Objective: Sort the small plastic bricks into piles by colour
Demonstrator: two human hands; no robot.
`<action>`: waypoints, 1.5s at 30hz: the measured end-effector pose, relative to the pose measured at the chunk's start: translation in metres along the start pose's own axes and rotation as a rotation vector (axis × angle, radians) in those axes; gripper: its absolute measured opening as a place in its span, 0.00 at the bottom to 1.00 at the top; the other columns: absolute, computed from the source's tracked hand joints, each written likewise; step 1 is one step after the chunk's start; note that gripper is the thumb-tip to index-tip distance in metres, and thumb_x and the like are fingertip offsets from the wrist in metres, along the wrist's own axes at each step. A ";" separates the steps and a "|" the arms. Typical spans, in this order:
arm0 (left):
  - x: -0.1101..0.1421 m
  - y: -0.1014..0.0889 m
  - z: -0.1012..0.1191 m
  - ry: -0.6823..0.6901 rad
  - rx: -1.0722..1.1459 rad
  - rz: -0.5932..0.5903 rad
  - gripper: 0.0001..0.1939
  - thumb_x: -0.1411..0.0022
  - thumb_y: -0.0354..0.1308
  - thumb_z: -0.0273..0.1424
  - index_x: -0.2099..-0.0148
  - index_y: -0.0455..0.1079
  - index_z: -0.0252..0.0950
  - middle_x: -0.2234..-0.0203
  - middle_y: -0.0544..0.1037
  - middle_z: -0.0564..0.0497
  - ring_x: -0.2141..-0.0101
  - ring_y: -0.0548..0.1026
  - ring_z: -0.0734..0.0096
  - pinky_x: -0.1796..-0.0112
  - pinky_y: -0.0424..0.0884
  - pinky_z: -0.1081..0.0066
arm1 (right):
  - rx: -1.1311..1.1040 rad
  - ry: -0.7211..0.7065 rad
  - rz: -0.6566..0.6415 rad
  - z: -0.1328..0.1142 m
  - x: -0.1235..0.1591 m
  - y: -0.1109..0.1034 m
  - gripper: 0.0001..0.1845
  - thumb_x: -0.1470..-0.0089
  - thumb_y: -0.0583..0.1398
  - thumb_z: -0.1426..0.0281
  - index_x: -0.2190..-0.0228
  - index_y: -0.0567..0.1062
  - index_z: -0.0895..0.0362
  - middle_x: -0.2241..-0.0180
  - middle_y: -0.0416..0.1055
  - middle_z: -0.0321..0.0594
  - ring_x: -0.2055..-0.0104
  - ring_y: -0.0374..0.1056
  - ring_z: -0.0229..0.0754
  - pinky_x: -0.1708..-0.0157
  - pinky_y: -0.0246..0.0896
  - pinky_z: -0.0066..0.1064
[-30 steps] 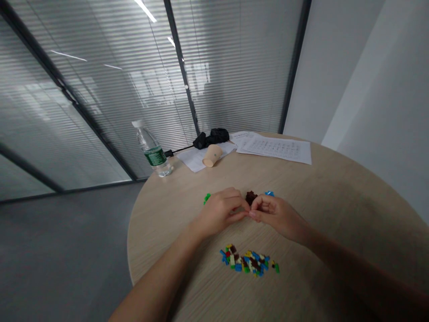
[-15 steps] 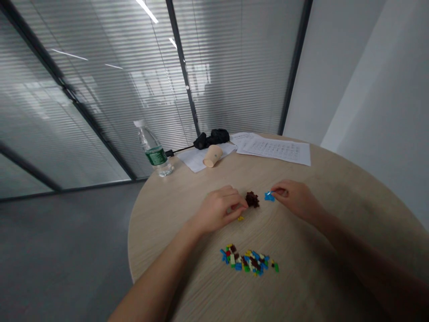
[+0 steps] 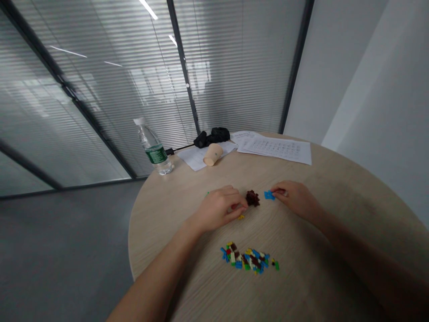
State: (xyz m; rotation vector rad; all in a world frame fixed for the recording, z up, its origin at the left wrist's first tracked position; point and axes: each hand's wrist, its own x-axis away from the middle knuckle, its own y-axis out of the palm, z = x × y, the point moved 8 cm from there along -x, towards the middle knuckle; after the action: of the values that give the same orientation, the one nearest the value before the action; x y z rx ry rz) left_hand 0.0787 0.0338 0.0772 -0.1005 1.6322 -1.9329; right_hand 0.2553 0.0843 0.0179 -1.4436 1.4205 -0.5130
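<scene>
My left hand rests on the round wooden table with its fingers curled in a pinch, and something small and red shows between the fingertips. A small yellow brick lies just under those fingertips. A cluster of dark brown bricks sits right of that hand. My right hand lies further right, its fingertips pinched at a small group of blue bricks. A green brick peeks out behind my left hand. Nearer to me lies a mixed pile of coloured bricks.
At the table's far side stand a plastic water bottle, a tipped paper cup, printed sheets and a black bundle with a cable. Glass walls with blinds stand behind, and the grey floor drops away left.
A second ago both hands met in the middle. My right hand has since moved right to the blue bricks, uncovering the brown cluster and a yellow brick. My left hand stayed put.
</scene>
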 end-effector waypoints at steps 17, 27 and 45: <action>0.004 0.024 0.021 0.075 0.181 -0.269 0.04 0.49 0.60 0.27 0.67 0.73 0.37 0.73 0.72 0.53 0.71 0.70 0.75 0.69 0.64 0.75 | 0.021 0.057 0.114 -0.019 0.004 -0.024 0.07 0.50 0.56 0.70 0.72 0.75 0.55 0.70 0.76 0.40 0.71 0.70 0.41 0.69 0.62 0.30; 0.006 0.038 0.034 0.130 0.243 -0.356 0.05 0.54 0.62 0.23 0.72 0.74 0.38 0.78 0.71 0.55 0.75 0.68 0.76 0.75 0.62 0.76 | -0.064 -0.094 0.063 -0.059 0.013 -0.013 0.08 0.49 0.55 0.70 0.73 0.74 0.55 0.72 0.75 0.40 0.70 0.68 0.40 0.70 0.60 0.29; 0.008 0.044 0.029 0.072 0.243 -0.424 0.04 0.53 0.63 0.24 0.72 0.75 0.37 0.78 0.72 0.56 0.76 0.69 0.78 0.74 0.62 0.77 | -0.076 -0.130 0.000 -0.064 0.015 -0.004 0.08 0.49 0.55 0.71 0.74 0.73 0.54 0.74 0.73 0.38 0.73 0.66 0.39 0.72 0.58 0.28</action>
State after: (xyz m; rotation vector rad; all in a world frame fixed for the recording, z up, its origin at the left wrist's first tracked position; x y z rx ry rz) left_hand 0.1012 0.0018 0.0410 -0.3027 1.4940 -2.4664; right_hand 0.2062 0.0471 0.0425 -1.5096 1.3481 -0.3618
